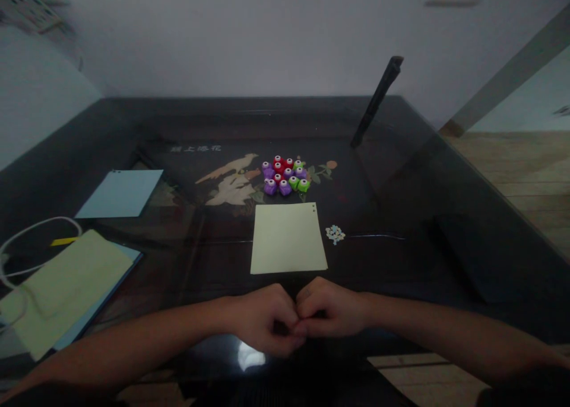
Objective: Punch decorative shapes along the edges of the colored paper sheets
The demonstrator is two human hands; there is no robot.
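Note:
My left hand [269, 319] and my right hand [332, 309] rest together at the table's near edge, fingers curled into loose fists and touching at the knuckles and thumbs. Nothing shows in either one. A ring is on a finger of the right. Just beyond them lies a pale yellow sheet or thin stack of paper [288, 239], with small dark marks at its upper right corner. Behind the paper sits a cluster of several small red, purple and green plastic pieces [285, 174] with round white, dark-centred tops like eyes. A little heap of pale, small cut bits [335, 234] lies right of the paper.
A blue sheet [120, 193] lies at left; nearer are yellow and blue papers [73, 282] beside a white cable [42, 222]. A black rod [377, 101] stands tilted at the back right. A dark flat object [481, 256] lies right on the glossy table [392, 193].

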